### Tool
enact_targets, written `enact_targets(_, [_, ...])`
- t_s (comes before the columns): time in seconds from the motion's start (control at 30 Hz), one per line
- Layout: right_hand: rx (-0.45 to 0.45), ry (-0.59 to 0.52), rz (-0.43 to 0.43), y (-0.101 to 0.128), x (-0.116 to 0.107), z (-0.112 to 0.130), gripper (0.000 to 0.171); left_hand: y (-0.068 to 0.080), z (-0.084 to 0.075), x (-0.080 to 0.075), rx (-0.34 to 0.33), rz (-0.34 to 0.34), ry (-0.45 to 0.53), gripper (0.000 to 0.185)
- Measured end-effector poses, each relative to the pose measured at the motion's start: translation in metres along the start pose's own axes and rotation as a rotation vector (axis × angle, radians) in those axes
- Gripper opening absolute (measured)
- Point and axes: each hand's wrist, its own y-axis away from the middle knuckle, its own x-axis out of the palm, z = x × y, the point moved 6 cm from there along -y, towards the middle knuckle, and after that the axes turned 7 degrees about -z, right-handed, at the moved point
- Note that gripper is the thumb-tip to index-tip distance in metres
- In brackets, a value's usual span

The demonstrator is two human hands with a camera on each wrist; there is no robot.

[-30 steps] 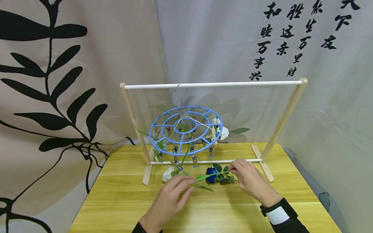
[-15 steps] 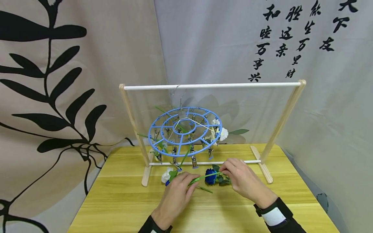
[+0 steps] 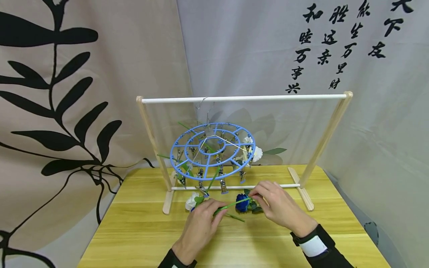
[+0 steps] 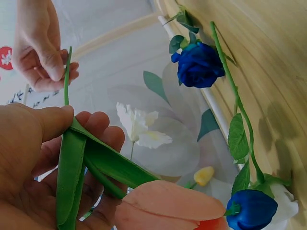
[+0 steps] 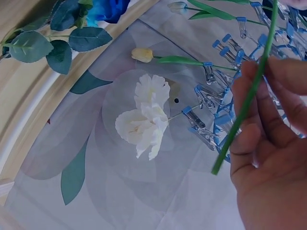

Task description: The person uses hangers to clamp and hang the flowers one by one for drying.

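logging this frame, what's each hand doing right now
Left hand: closed around the leafy end of a tulip.
Right hand: pinching the green stem of the same tulip.

A wooden table point(image 3: 140, 238) is spread beneath the left hand point(image 3: 201, 227) and the right hand point(image 3: 279, 208). Beyond both hands a wooden rack point(image 3: 244, 98) is set up, and a blue round clip hanger point(image 3: 213, 149) is hung from its rail. A white flower point(image 3: 257, 153) and a yellow bud point(image 5: 142, 54) are held in its clips, above and beyond the right hand. A blue rose point(image 3: 242, 203) is laid on the table between the hands, just beside the right fingertips. A white bloom point(image 3: 191, 201) is laid just beyond the left hand. Behind everything, a leaf-printed curtain point(image 3: 67, 93) and a grey cloth with calligraphy point(image 3: 321, 44) are hung.
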Motion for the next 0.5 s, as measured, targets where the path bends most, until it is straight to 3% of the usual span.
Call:
enact_targets(0.3, [0.129, -0.14, -0.1, -0.017, -0.013, -0.01, 0.032, 0.001, -0.002, 0.002, -0.028, -0.001, -0.015, 0.012])
enact_targets(0.5, [0.292, -0.208, -0.041, -0.038, -0.012, -0.019, 0.035, 0.0, -0.004, 0.003, -0.05, 0.002, -0.024, 0.012])
